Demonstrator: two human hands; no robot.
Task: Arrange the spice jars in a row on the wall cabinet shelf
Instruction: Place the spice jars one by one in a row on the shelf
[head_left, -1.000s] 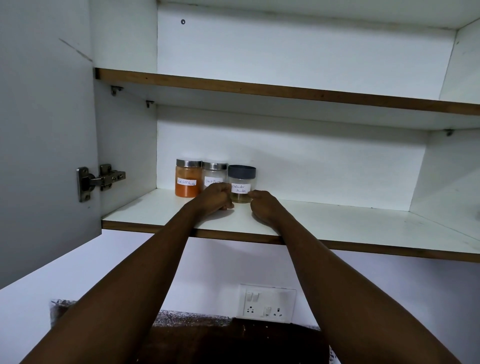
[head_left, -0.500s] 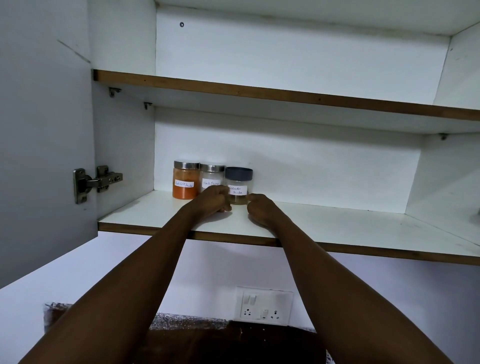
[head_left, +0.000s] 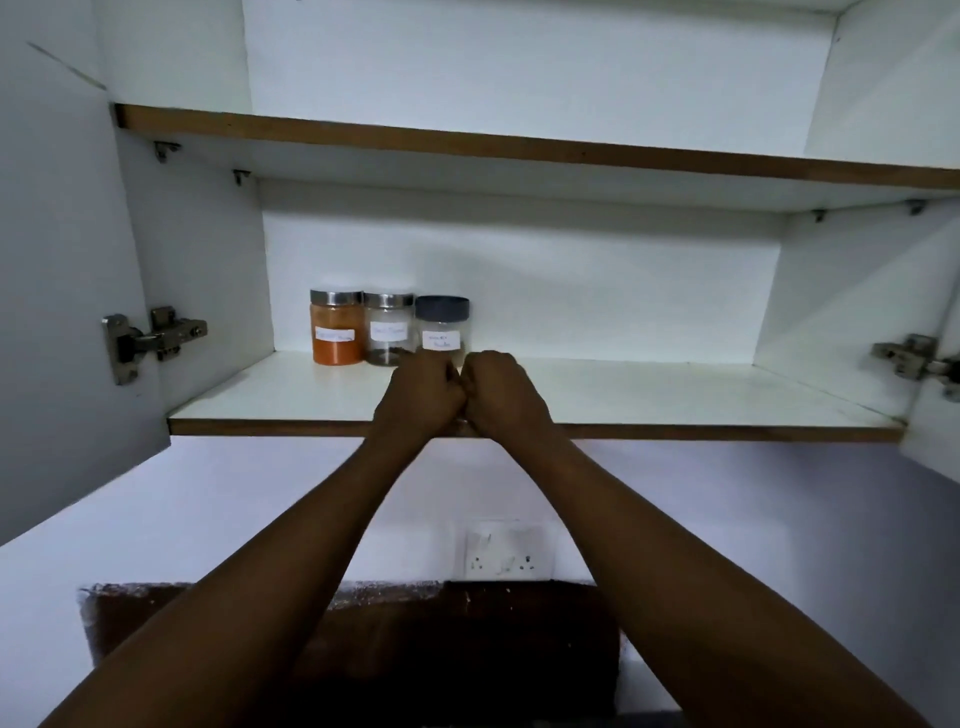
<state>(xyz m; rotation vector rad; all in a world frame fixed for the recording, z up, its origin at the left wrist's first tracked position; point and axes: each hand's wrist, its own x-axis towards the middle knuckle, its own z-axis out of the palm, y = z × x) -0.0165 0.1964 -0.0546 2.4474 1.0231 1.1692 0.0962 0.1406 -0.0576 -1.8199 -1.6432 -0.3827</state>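
A lower shelf (head_left: 649, 400) holds three jars in a touching row at 10 o'clock: orange jar (head_left: 336, 327), clear jar (head_left: 388, 328), dark-lidded jar (head_left: 442, 326). The left hand (head_left: 420, 400) and right hand (head_left: 503, 397), both fisted, meet at its front edge, holding nothing.

Both forearms bare, no sleeves; left hand (head_left: 423, 397) & right hand (head_left: 501, 395): no rings/watch visible.

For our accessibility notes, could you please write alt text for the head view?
Three labelled spice jars stand in a row at the back left of the lower shelf. In front, the left hand and right hand are curled, knuckles together, holding nothing.
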